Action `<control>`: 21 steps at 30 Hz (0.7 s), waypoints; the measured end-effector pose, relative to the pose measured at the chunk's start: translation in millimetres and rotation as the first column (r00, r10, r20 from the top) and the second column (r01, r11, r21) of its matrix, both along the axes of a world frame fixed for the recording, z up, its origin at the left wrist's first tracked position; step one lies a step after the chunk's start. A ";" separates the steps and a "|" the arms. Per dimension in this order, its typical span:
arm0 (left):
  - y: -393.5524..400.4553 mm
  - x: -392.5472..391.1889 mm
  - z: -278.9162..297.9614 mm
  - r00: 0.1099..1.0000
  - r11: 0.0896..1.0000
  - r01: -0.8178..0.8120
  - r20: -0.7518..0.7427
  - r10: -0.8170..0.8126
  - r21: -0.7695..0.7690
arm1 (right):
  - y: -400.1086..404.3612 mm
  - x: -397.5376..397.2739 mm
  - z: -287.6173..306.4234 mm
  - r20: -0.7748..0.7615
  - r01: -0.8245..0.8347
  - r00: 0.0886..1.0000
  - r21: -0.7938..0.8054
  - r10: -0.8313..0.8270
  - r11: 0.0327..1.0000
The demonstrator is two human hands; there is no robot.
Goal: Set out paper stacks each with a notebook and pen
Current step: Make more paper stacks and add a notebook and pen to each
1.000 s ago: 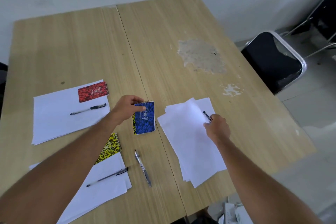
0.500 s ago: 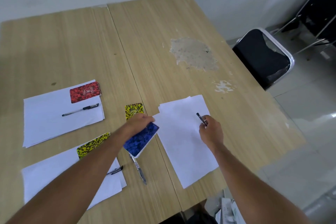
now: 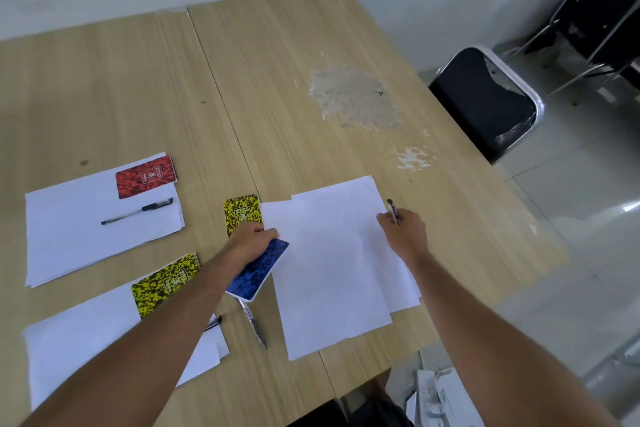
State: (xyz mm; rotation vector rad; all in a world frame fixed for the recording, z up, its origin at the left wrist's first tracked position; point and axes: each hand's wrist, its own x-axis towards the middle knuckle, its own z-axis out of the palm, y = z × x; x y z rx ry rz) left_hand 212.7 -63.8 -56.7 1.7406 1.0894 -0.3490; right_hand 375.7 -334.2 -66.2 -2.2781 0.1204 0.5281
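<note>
Head view: a blue notebook [image 3: 258, 270] is gripped by the left hand [image 3: 251, 239] beside the third paper stack [image 3: 332, 263], while a pen [image 3: 393, 211] is pinched by the right hand [image 3: 403, 229]. Both are judged ready to be laid on that stack.

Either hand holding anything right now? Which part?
Left hand grips the blue notebook by its far end, tilted above the table. Right hand pinches a pen low on its barrel, tip end sticking out past the fingers.

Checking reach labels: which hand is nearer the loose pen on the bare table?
Left. The left hand, gripping the blue notebook, is just above the loose pen; the right hand is across the paper stack, holding another pen.
</note>
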 end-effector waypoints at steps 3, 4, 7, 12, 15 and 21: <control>5.1 -5.9 0.9 0.999 0.999 0.043 0.010 -0.044 0.021 | 3.9 7.5 -10.2 0.038 -0.083 0.995 -0.284 0.098 0.955; 4.3 -6.4 2.6 0.999 0.999 0.047 0.018 -0.047 0.025 | 6.2 6.8 -11.9 0.003 -0.117 0.992 -0.334 0.126 0.935; 2.7 -6.0 2.2 0.998 0.999 0.042 0.043 -0.043 0.023 | 9.2 6.1 -20.5 -0.030 -0.079 0.997 -0.272 0.074 0.959; 4.4 -0.9 2.3 0.998 0.999 0.036 0.053 -0.037 0.021 | -4.4 16.7 -28.8 -0.030 0.079 0.996 -0.091 -0.082 0.993; 4.1 4.1 3.4 0.997 0.999 0.040 0.061 -0.042 0.036 | -9.1 17.1 -28.4 -0.022 0.024 0.999 -0.118 -0.027 0.993; 9.2 8.7 1.9 0.993 0.995 0.084 0.079 -0.088 0.058 | -13.4 15.3 -15.9 0.058 -0.080 0.994 -0.137 0.089 0.987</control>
